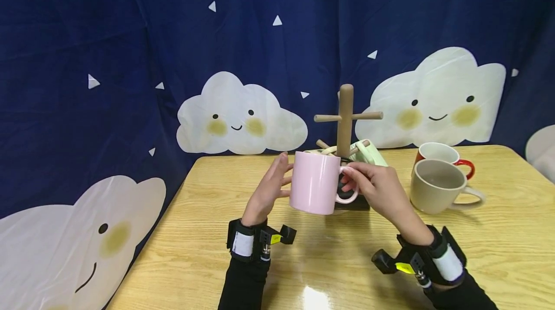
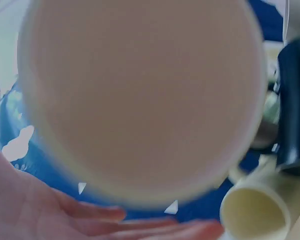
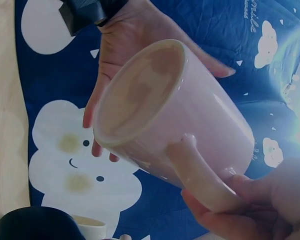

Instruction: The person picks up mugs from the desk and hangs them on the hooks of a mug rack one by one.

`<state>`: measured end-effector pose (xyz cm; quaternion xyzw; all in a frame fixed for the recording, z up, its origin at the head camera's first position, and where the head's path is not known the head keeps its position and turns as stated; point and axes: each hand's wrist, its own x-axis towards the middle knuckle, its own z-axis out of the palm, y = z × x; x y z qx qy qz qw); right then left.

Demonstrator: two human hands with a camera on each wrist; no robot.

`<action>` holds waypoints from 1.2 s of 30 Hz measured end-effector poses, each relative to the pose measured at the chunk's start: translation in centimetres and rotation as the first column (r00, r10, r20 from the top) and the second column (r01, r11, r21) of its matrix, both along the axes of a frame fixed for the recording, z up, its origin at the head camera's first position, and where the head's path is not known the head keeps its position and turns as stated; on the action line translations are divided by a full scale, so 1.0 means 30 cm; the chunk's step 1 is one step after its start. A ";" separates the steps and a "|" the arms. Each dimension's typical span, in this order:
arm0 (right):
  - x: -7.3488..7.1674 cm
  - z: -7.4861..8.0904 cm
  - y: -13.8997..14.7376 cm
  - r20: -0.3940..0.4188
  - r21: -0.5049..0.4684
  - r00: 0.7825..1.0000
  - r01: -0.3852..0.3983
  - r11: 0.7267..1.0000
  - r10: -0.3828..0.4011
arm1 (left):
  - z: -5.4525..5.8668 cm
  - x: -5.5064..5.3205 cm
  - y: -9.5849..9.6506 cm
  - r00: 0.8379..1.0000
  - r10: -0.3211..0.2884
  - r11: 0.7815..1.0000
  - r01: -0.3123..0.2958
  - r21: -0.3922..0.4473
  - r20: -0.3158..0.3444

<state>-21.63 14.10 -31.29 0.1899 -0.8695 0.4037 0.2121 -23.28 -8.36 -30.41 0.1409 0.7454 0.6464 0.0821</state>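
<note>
In the head view a pink mug hangs in the air over the table, its handle to the right. My right hand pinches that handle between thumb and fingers, also plain in the right wrist view. Beside the mug's left wall is my left hand, fingers straight and spread, partly hidden behind it. The mug's round base fills much of the left wrist view. Behind the mug rises a wooden mug tree with bare upper pegs; a pale green mug hangs lower, and a dark mug is partly hidden.
To the right on the wooden table stand a beige mug and, behind it, a white-and-red mug. A cream mug shows beside the dark one. A dark blue curtain with clouds hangs behind the table.
</note>
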 end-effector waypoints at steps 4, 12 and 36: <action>0.006 -0.004 -0.012 -0.106 -0.014 0.994 0.023 1.000 -0.025 | -0.004 0.008 0.037 0.999 -0.031 0.999 0.031 0.027 0.014; 0.009 -0.009 -0.022 -0.181 -0.024 0.982 0.054 0.998 -0.058 | -0.018 0.013 0.096 0.994 0.107 0.994 -0.107 0.016 0.006; -0.005 0.009 0.011 0.063 -0.006 0.998 0.013 1.000 -0.013 | -0.033 0.026 0.125 0.995 0.096 0.991 -0.092 0.099 -0.032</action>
